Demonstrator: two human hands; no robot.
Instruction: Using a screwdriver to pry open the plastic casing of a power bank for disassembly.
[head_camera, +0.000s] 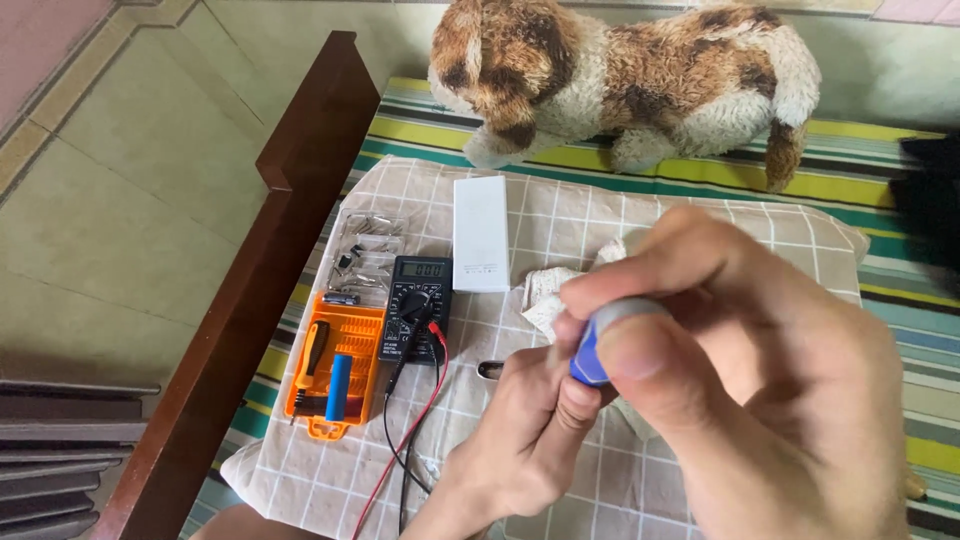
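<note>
My right hand fills the lower right, close to the camera, fingers pinched around a small tool with a blue and grey handle. My left hand sits just below it, fingers curled around something small that I cannot make out. Both hands hover over a checked cloth. A small dark metal piece lies on the cloth beside my left hand.
A black multimeter with red and black leads lies left of the hands, next to an orange tool tray, a clear parts case and a white box. A plush dog rests behind. A wooden bed frame runs along the left.
</note>
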